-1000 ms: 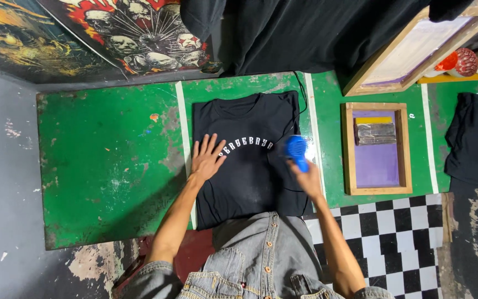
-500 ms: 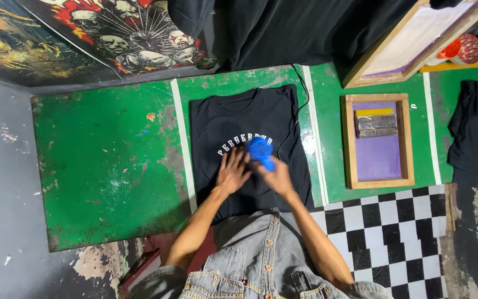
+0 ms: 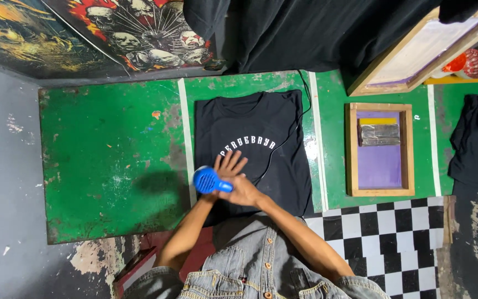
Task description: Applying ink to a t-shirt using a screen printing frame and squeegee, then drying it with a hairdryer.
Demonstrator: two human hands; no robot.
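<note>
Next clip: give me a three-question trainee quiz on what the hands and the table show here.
1. True or false: the right hand grips the blue hair dryer over the black T-shirt.
2. Where does the left hand lie?
A. flat on the shirt, under the white lettering
B. on the wooden screen frame
C. off the green table
3. Fill in: the frame right of the shirt has a ____ mesh, with a squeegee lying in it.

Key
1. True.
2. A.
3. Purple.
</note>
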